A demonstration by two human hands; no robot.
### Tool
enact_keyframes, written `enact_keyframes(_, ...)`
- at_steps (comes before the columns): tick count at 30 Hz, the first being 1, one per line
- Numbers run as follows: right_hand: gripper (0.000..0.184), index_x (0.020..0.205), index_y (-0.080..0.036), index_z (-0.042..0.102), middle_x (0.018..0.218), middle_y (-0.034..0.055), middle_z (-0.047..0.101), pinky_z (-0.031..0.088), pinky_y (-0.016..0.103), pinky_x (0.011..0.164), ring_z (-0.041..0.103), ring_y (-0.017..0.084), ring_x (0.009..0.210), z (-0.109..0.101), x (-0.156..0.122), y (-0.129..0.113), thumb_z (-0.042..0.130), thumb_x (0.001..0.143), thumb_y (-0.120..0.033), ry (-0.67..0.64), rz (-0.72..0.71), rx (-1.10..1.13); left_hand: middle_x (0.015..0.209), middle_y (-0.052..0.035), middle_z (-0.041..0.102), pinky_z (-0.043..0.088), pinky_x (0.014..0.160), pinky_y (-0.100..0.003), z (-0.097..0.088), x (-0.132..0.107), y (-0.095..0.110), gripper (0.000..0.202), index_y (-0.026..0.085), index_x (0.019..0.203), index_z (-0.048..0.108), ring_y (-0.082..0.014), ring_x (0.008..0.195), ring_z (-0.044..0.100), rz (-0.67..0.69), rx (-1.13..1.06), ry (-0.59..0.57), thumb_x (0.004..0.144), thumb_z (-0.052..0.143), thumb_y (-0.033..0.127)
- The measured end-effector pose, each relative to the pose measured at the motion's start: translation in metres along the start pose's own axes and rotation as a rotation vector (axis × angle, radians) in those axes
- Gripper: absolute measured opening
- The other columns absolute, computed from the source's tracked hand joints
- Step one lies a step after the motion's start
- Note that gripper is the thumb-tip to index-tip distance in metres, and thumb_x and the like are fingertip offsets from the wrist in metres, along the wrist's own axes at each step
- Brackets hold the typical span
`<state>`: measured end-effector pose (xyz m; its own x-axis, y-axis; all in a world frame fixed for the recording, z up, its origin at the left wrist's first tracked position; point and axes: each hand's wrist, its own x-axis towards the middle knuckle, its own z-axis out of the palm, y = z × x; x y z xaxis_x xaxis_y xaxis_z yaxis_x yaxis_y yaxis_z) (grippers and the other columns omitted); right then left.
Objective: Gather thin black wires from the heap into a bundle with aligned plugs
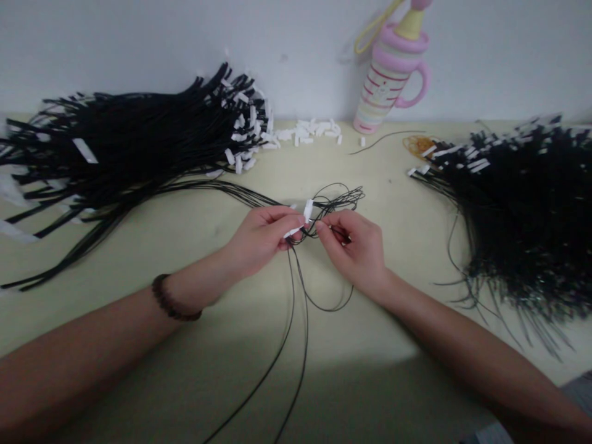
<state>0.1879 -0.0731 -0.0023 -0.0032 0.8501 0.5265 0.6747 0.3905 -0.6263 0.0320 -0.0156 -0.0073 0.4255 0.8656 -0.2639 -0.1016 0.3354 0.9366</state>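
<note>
My left hand (pixel 263 234) is closed in a pinch on thin black cords (pixel 296 290) and small white tags (pixel 303 219) at the middle of the table. My right hand (pixel 354 246) is also pinched, gripping the same cords just to the right, fingertips almost touching the left hand's. Loops of cord (pixel 340 197) fan out behind both hands. Two long strands trail from the hands toward me. A dark bead bracelet (pixel 173 302) sits on my left wrist.
A big pile of black cords with white tags (pixel 120 135) lies at the left. Another pile (pixel 518 197) fills the right. Loose white tags (pixel 308 131) lie near the wall. A pink striped bottle (pixel 388 77) stands at the back, rubber bands (pixel 419 145) beside it. The tabletop (pixel 370 382) is pale yellow.
</note>
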Motion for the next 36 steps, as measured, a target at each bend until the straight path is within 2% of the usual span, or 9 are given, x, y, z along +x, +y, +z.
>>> enact_keyframes(8, 0.011, 0.073, -0.015, 0.059, 0.058, -0.0029, 0.049, 0.032, 0.021, 0.05, 0.042, 0.008, 0.054, -0.001, 0.0, 0.0, 0.055, 0.083, -0.02, -0.011, -0.021, -0.006, 0.057, 0.0009, 0.057, 0.032, 0.045, -0.019, -0.001, 0.0, 0.001, 0.011, 0.015, 0.067, 0.068, -0.0066, 0.05, 0.048, -0.001, -0.007, -0.026, 0.068, 0.07, 0.026)
enact_keyframes(14, 0.013, 0.073, -0.015, 0.059, 0.058, -0.0029, 0.05, 0.033, 0.021, 0.051, 0.043, 0.007, 0.054, -0.003, 0.001, 0.001, 0.055, 0.083, -0.021, -0.081, -0.009, 0.019, 0.058, 0.0007, 0.057, 0.033, 0.046, -0.02, -0.003, 0.0, 0.0, 0.009, 0.016, 0.068, 0.068, -0.0071, 0.051, 0.049, 0.002, 0.004, -0.049, 0.068, 0.069, 0.025)
enact_keyframes(22, 0.013, 0.074, -0.015, 0.059, 0.059, -0.0026, 0.051, 0.034, 0.021, 0.052, 0.043, 0.008, 0.054, -0.007, 0.006, -0.001, 0.054, 0.084, -0.022, -0.092, 0.034, 0.019, 0.057, 0.0009, 0.057, 0.033, 0.044, -0.019, -0.001, -0.002, -0.001, 0.012, 0.016, 0.069, 0.068, -0.0065, 0.049, 0.047, 0.034, 0.071, -0.025, 0.068, 0.069, 0.028)
enact_keyframes(29, 0.011, 0.075, -0.015, 0.057, 0.061, -0.0009, 0.05, 0.034, 0.023, 0.053, 0.044, 0.01, 0.057, -0.002, 0.003, -0.001, 0.052, 0.084, -0.019, -0.053, -0.054, -0.068, 0.058, 0.0014, 0.056, 0.035, 0.045, -0.017, 0.002, -0.007, 0.0, 0.013, 0.016, 0.07, 0.067, -0.0062, 0.051, 0.047, 0.064, 0.171, -0.017, 0.071, 0.067, 0.029)
enact_keyframes(36, 0.013, 0.077, -0.016, 0.057, 0.065, 0.001, 0.052, 0.035, 0.024, 0.055, 0.045, 0.011, 0.06, 0.004, -0.002, 0.0, 0.047, 0.087, -0.018, -0.044, -0.101, -0.107, 0.056, 0.0014, 0.054, 0.034, 0.045, -0.017, 0.004, -0.009, 0.001, 0.015, 0.015, 0.063, 0.063, -0.006, 0.048, 0.044, 0.136, 0.283, -0.004, 0.072, 0.065, 0.027)
